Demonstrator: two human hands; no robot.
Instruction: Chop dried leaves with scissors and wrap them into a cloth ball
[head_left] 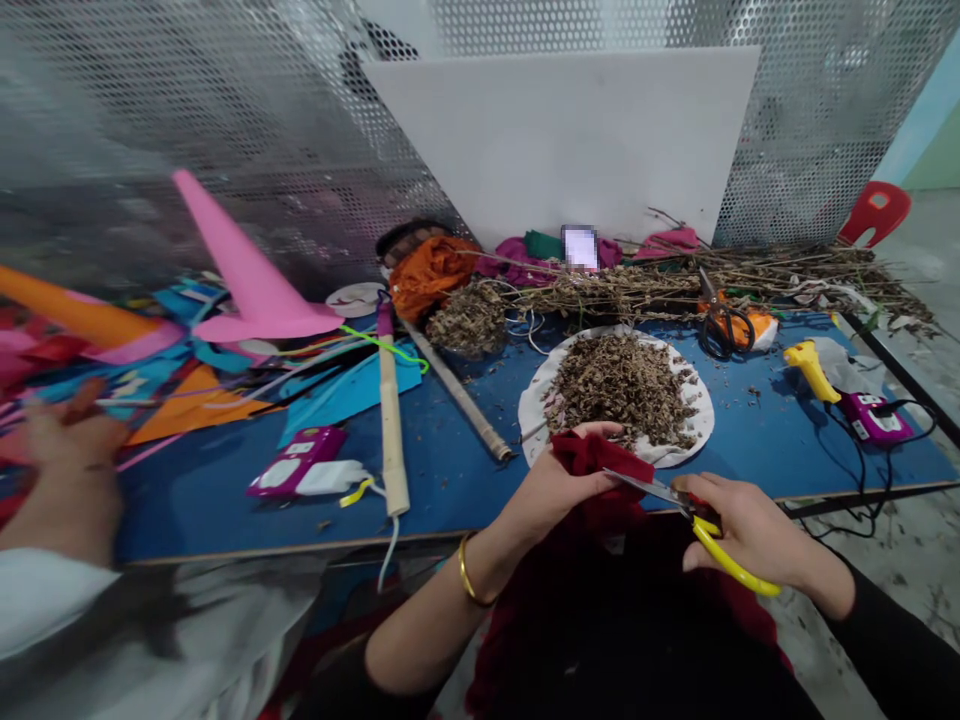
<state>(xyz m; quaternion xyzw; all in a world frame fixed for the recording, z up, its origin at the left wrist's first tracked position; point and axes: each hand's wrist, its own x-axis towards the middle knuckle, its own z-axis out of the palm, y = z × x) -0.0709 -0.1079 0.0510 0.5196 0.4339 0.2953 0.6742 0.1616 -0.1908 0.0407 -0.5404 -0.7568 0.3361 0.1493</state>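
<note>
From the head view, our left grip (559, 490) is pinching a dark red cloth (592, 455) by the near edge of the table (457, 490), just this side of those dried plant bits (622, 390). Our right grip (739, 530) is wrapped round yellow-handled scissors (709, 540), blades at the cloth. Fabric looks soft, light and pretty floppy, so we'd hold it taut close to the blades.

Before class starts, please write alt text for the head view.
The wearer's right hand holds scissors to red cloth in the left hand. Beyond, crumbled dry plants lie on a white disc on a blue table; another person's hand is at left.
</note>
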